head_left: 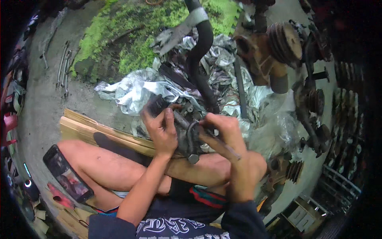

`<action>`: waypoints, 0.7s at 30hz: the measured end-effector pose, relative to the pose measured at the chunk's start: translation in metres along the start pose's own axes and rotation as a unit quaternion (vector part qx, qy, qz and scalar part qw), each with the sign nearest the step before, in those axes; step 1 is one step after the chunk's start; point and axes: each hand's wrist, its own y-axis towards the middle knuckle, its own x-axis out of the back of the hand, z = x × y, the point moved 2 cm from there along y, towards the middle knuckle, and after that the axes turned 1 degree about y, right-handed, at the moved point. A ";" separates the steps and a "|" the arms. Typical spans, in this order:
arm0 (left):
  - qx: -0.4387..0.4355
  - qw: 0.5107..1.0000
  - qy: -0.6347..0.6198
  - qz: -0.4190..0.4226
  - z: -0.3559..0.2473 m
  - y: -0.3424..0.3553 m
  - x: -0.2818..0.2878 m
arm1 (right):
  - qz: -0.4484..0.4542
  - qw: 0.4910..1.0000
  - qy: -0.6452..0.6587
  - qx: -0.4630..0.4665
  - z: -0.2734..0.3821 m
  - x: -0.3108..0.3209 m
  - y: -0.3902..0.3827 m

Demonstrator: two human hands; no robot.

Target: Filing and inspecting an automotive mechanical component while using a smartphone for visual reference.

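Observation:
My left hand [161, 131] has its fingers wrapped round a dark greasy metal part [182, 121] with a black end at its upper left. My right hand [221, 127] is closed on a slim metal bar [229, 149], its fingertips at a dark curved fitting [192, 133] on that part. A hex bolt head [193, 158] shows below the fitting, over my crossed legs. Just beyond the hands, a long bent black hose [199, 47] comes down among crumpled white plastic sheets [135, 89]; where it ends behind the part I cannot tell clearly.
A phone [67, 173] rests by my left leg on cardboard [99, 135]. Wrenches [63, 67] lie at left on concrete, near a green mat [103, 44]. Rusty pulley housings [258, 59], more pipe parts [310, 119] and a metal rack [340, 179] stand at right.

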 end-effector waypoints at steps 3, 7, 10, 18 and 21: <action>-0.012 0.999 0.010 -0.036 0.012 -0.001 0.005 | -0.037 0.999 0.022 -0.006 0.011 -0.011 0.001; -0.005 0.998 0.018 -0.057 0.020 0.000 0.010 | -0.317 0.947 -0.058 -0.016 0.028 -0.005 -0.003; -0.037 0.995 0.035 -0.083 0.017 -0.001 0.000 | -0.356 0.931 0.067 -0.051 0.079 -0.018 -0.011; -0.048 0.990 0.041 -0.126 0.024 0.002 -0.010 | -0.110 0.969 0.195 0.106 0.276 -0.230 -0.032; -0.107 0.968 0.087 -0.211 0.047 0.007 -0.019 | -0.105 0.978 0.127 0.129 0.298 -0.248 -0.032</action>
